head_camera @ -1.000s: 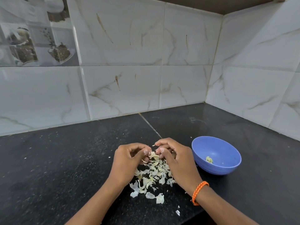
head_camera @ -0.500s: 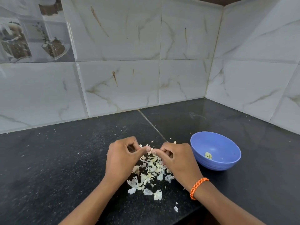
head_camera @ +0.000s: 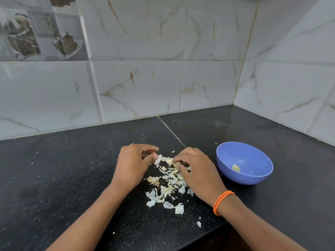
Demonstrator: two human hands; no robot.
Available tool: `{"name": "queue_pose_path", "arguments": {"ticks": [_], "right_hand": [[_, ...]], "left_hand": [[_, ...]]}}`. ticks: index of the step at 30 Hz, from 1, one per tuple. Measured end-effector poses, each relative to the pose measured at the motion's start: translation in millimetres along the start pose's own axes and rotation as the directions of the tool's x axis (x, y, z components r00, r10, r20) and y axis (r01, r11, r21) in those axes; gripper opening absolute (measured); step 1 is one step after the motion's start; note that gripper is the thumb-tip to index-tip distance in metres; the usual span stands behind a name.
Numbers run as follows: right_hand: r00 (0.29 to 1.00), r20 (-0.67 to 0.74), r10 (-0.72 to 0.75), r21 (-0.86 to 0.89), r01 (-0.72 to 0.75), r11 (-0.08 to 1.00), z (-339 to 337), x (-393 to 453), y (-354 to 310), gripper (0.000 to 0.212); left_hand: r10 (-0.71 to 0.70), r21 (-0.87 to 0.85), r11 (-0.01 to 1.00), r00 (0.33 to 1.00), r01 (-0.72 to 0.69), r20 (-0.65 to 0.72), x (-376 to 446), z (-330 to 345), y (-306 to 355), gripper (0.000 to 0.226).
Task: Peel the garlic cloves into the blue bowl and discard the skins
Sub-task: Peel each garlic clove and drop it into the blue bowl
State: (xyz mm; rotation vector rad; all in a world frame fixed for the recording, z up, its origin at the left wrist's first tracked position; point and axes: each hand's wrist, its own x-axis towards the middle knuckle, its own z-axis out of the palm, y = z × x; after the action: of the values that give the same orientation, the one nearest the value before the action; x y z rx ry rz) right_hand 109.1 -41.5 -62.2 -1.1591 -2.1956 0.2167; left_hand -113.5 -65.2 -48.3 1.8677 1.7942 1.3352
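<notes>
Now both hands' curled fingers point(head_camera: 178, 159) amid garlic skins point(head_camera: 168, 185), grasp unclear, blue bowl point(head_camera: 244, 163) rightward.

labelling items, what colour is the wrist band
Orange, on the right wrist band, clear in the head view.

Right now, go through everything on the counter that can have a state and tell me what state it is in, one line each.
Blue bowl: upright, holds a few peeled garlic pieces.
Garlic skins: loose pile on the counter, not discarded.
Left hand: fingers curled over the pile's far edge; what they hold is unclear.
Right hand: fingers curled down into the skins.
</notes>
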Motion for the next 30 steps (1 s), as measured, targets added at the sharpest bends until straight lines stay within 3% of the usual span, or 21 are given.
{"name": "queue_pose_path", "arguments": {"ticks": [4,8,11,14,16,20,26,30], "right_hand": [[1.000,0.019,0.019,0.025,-0.020,0.999,-3,-1,-5,0.020],[0.999,0.039,-0.009,0.052,0.007,0.999,-3,-3,-11,0.029],[0.996,0.078,-0.037,0.025,0.035,0.999,-5,-8,-18,0.007],[0.986,0.152,-0.074,0.068,0.064,0.996,-6,-14,-22,0.023],[0.973,0.194,-0.122,0.107,0.102,0.989,-7,-17,-24,0.017],[0.941,0.286,-0.181,0.035,0.179,0.983,-8,-19,-23,0.011],[0.929,0.307,-0.205,0.004,0.214,0.977,-2,-21,-20,0.006],[0.978,0.176,-0.115,0.074,0.103,0.992,-3,-17,-16,0.006]], "left_hand": [[0.006,-0.028,1.000,1.000,-0.007,-0.023,2,-1,-4,0.032],[0.073,-0.026,0.997,0.994,-0.071,0.082,1,1,-9,0.025],[0.072,0.017,0.997,0.995,-0.073,0.066,-1,1,-7,0.009],[0.063,-0.001,0.998,0.998,-0.063,0.026,0,3,-12,0.023],[0.083,-0.041,0.996,0.995,-0.081,0.057,-2,5,-14,0.022],[0.142,0.035,0.988,0.980,-0.148,0.136,-4,11,-17,0.055],[0.146,0.031,0.987,0.971,-0.155,0.187,-7,11,-11,0.028],[0.160,-0.053,0.987,0.978,-0.154,0.131,-9,6,-2,0.016]]}}
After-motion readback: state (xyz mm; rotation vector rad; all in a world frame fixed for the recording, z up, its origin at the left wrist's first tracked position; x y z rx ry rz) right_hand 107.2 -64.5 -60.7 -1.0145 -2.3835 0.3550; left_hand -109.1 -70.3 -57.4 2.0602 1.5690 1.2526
